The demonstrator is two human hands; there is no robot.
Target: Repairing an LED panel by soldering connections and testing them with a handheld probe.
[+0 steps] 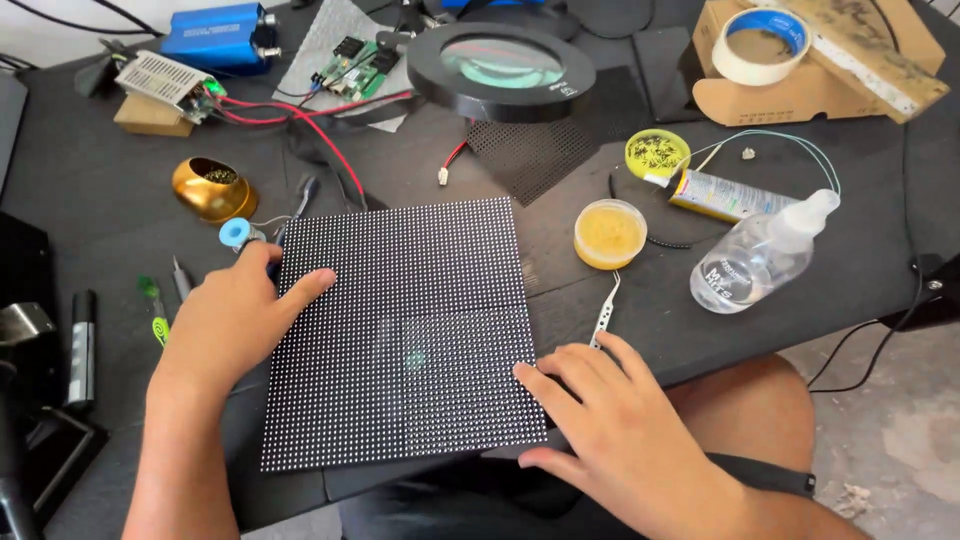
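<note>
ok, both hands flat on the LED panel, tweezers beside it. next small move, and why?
Probably the right hand lifts off the panel's corner and picks up the tweezers, which lie just past its fingertips. The left hand already rests on the left edge of the LED panel, enough to steady it, and neither hand holds a tool. A faint green patch shows near the panel's middle.
</note>
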